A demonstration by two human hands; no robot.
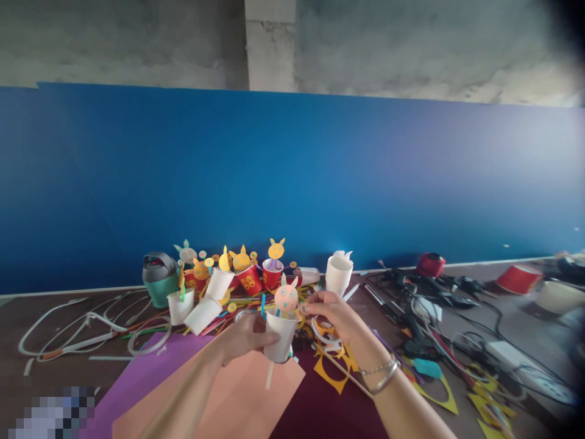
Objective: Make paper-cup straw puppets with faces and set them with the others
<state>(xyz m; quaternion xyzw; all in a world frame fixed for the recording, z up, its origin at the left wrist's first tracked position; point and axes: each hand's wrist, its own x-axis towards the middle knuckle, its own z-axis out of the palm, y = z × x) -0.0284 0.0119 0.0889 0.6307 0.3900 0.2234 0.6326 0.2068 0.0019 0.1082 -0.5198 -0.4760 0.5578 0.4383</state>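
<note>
- Blue partition [274, 164] across mid-frame; brown table [68, 372] below, cluttered.
- White cup [280, 335] at lower centre, raised over peach paper [228, 396]; left hand [240, 338] curled around its side.
- Right hand [333, 311] pinching a small disc [301, 309] beside the rim.
- Done on this cup: eared paper face [286, 298] up top, straw [270, 376] showing underneath.
- Left, by my reading: discs; blue strip [263, 305] shows none at its tip.
- Behind, red cup [273, 280] with yellow face [276, 250] looks finished.
</note>
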